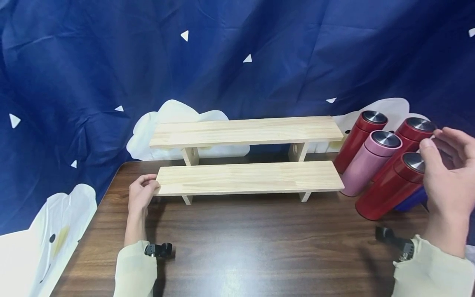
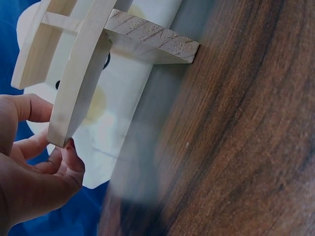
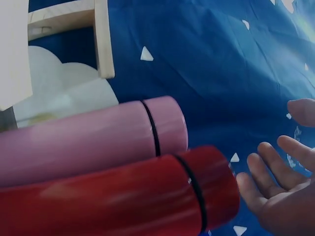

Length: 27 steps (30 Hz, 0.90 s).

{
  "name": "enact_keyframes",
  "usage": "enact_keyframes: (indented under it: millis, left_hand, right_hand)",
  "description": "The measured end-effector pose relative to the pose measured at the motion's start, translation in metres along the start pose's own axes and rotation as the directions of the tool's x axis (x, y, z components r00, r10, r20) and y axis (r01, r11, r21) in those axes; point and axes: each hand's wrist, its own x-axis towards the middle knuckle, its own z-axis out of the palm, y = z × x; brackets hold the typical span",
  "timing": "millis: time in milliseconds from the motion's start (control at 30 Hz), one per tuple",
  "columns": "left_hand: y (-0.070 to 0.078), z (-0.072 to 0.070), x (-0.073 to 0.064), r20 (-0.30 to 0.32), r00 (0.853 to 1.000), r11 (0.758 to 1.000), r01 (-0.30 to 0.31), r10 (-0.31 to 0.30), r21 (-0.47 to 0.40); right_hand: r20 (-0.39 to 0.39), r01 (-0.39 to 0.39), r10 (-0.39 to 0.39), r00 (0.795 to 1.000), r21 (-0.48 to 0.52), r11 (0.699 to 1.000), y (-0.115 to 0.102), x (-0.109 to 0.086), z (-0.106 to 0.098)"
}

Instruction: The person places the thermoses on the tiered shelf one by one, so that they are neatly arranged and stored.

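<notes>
A pale two-tier wooden shelf (image 1: 245, 178) stands on the table, its lower board in front of its raised upper board. At the left end of the lower board, my left hand (image 1: 140, 194) pinches the edge between thumb and fingers; in the left wrist view the fingertips (image 2: 73, 156) meet the board's corner. My right hand (image 1: 450, 177) is raised beside the lids of a group of thermos bottles, fingers spread and loosely bent, holding nothing. Nearest it is a red thermos (image 1: 389, 189), with a pink thermos (image 1: 371, 165) just to its left.
Two more red thermoses, one at the back left (image 1: 352, 142) and one behind the pink (image 1: 412, 134), complete the cluster with a partly hidden blue thermos (image 1: 412, 200). A blue curtain (image 1: 237, 82) with white shapes hangs behind the brown wooden table (image 1: 237, 239).
</notes>
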Motion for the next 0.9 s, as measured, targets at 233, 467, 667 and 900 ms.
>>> enact_keyframes:
  millis: [233,467,667,900]
  left_hand:
    - [0.002,0.0,0.0,0.012,1.0,1.0,0.007,-0.007,-0.007]
    - [0.001,0.0,0.0,0.005,1.0,1.0,0.003,-0.003,-0.029]
    - [-0.001,0.0,0.0,0.008,1.0,0.999,0.005,-0.004,-0.033]
    - [0.0,-0.002,-0.001,0.014,1.0,1.0,0.012,-0.011,-0.029]
  right_hand:
    - [-0.049,-0.037,0.04,0.998,0.07,0.997,0.013,-0.001,-0.009]
    - [-0.094,-0.063,0.071,0.993,0.094,0.994,0.02,-0.004,-0.014]
    - [-0.106,-0.084,0.101,0.989,0.152,0.985,0.022,-0.006,-0.015]
    - [-0.099,-0.111,0.113,0.989,0.03,0.993,0.031,-0.01,-0.02]
